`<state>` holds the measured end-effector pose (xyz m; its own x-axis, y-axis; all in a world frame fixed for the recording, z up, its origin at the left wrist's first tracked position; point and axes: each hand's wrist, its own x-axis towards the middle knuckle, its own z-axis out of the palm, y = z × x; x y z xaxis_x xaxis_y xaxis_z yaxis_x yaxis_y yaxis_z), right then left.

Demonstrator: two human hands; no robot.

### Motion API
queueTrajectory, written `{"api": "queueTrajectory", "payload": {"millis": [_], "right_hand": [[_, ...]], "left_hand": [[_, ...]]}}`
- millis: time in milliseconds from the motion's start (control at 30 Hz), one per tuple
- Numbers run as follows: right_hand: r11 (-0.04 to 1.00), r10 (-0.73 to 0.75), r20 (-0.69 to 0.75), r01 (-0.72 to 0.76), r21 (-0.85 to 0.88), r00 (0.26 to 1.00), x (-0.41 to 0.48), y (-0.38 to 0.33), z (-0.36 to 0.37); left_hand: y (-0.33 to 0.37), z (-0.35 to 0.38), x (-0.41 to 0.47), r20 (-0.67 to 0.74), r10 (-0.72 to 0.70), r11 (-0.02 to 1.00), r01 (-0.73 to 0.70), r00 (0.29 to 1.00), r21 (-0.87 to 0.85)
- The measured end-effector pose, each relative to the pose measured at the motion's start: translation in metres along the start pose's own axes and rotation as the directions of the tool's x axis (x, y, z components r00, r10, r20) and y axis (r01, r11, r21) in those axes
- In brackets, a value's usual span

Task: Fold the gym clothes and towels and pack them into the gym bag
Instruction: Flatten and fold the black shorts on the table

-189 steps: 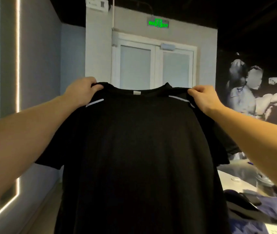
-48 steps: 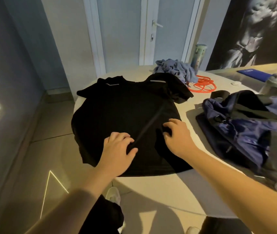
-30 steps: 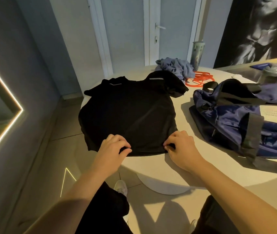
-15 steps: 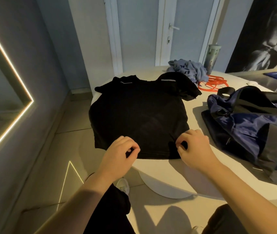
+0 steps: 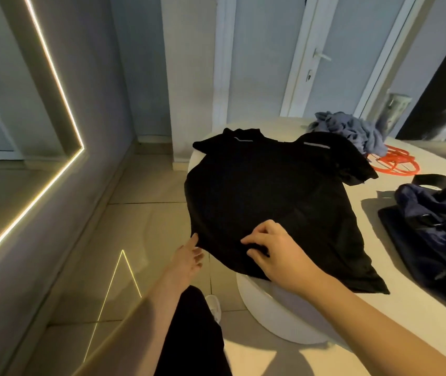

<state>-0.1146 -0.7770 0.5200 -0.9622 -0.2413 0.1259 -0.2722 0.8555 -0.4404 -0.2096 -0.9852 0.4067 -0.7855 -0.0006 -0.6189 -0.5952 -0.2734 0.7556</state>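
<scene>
A black T-shirt with two pale shoulder stripes lies spread flat on the white round table, its left side hanging over the table's edge. My right hand rests on the shirt's hem, thumb and fingers pinching a fold of the cloth. My left hand is below the table's edge at the shirt's lower left corner, fingers spread, touching the hanging edge from beneath. A navy gym bag lies at the right, and a crumpled grey-blue towel sits beyond the shirt.
An orange coiled band lies beside the towel, with a tall tumbler behind it. A white door and frame stand behind the table. A lit mirror wall runs along the left over tiled floor. My dark trouser leg and white shoe show below.
The view has swung left. My left hand has dropped off the hem to the shirt's lower left corner below the table's edge. My right hand has slid left along the hem.
</scene>
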Motion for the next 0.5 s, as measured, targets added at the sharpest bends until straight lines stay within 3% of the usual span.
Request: {"api": "queueTrajectory", "payload": {"millis": [67, 133, 400, 500], "right_hand": [[1.000, 0.006, 0.072, -0.006, 0.003, 0.997, -0.001, -0.003, 0.001], [1.000, 0.004, 0.100, -0.003, -0.008, 0.995, -0.001, -0.004, 0.003], [0.998, -0.051, -0.015, 0.051, 0.028, 0.999, -0.005, -0.004, 0.000], [0.997, -0.067, 0.082, 0.063, 0.052, 0.994, -0.007, -0.002, -0.003]], "left_hand": [[0.000, -0.001, 0.000, 0.078, -0.001, 0.984, 0.015, 0.997, -0.175], [-0.001, -0.009, -0.003, 0.100, 0.014, 0.971, 0.011, 0.995, -0.238], [0.017, -0.061, -0.024, -0.087, 0.131, 0.923, -0.153, 0.988, -0.352], [0.035, -0.065, -0.045, -0.157, 0.260, 0.913, -0.296, 0.953, -0.282]]}}
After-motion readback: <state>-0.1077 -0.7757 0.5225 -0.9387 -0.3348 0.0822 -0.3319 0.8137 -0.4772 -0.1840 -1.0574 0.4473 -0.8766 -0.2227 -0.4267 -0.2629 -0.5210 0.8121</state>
